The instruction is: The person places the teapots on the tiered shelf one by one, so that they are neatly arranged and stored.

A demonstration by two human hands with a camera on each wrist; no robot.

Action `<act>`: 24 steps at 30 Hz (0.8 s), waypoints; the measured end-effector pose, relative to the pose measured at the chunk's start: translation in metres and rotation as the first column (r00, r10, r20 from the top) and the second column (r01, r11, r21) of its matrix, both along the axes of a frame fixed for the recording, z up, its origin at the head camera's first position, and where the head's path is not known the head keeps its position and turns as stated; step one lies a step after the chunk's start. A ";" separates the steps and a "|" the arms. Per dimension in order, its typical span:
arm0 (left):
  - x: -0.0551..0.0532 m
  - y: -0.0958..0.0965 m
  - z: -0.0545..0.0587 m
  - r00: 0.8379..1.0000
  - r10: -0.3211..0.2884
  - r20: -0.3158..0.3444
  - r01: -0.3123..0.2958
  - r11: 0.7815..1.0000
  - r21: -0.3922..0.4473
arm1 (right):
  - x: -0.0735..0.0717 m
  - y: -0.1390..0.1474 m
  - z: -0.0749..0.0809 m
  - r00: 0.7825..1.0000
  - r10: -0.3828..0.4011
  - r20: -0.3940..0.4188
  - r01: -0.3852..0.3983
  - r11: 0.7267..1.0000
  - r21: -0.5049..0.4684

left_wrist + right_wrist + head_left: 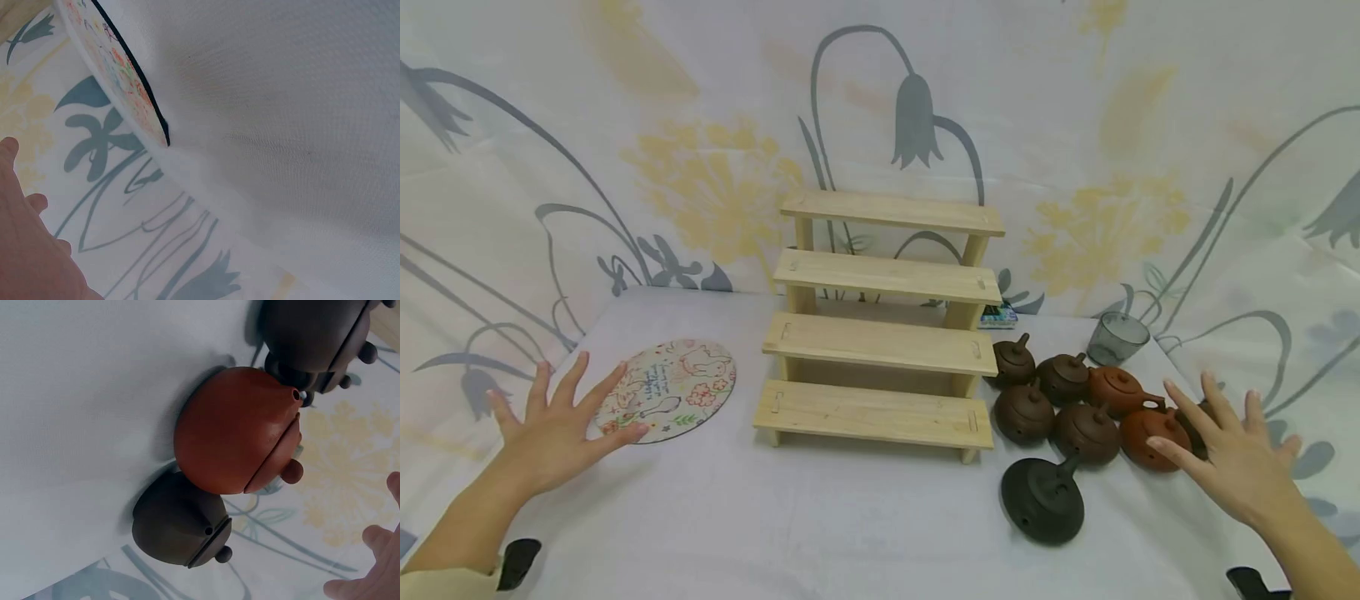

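My left hand is spread wide above the table's left side, nearest to a round mat printed with flowers and animals. On the right, my other hand also has its fingers splayed and holds nothing. Close to it sit several clay teapots: a reddish-brown teapot, another reddish one, and dark brown ones such as this teapot. A black teapot lies nearest the front. In the right wrist view a red-brown teapot stands beside a dark teapot, apart from the fingers.
A wooden stepped shelf with several tiers stands mid-table. Behind the teapots are a grey transparent cup and a small colourful box, partly hidden by the shelf. A flower-printed cloth hangs behind the white table.
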State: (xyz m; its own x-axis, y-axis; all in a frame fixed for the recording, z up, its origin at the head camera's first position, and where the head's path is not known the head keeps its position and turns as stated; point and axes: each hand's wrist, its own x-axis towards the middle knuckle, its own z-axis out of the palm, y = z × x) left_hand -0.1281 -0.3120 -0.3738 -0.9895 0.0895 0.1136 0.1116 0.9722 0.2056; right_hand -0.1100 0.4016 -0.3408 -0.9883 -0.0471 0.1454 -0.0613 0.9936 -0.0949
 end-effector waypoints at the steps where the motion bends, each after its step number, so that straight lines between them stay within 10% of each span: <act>1: 0.000 0.000 0.000 1.000 0.000 0.000 0.000 1.000 0.001 | 0.000 0.000 0.000 1.000 -0.001 0.000 0.001 1.000 -0.002; 14: -0.003 0.002 0.000 1.000 -0.030 -0.002 0.030 1.000 -0.005 | 0.009 0.002 -0.002 0.999 -0.004 -0.033 0.003 0.999 -0.043; 24: -0.002 0.004 0.001 0.998 -0.058 -0.027 0.061 0.990 0.129 | 0.007 -0.014 -0.005 0.978 0.103 -0.182 -0.148 0.956 -0.254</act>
State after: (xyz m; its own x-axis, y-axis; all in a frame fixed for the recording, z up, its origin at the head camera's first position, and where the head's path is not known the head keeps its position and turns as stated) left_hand -0.1306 -0.3082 -0.3723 -0.9798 0.1315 0.1505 0.1748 0.9289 0.3264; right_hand -0.1025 0.3881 -0.3462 -0.9380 -0.1062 0.3300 -0.2206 0.9173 -0.3316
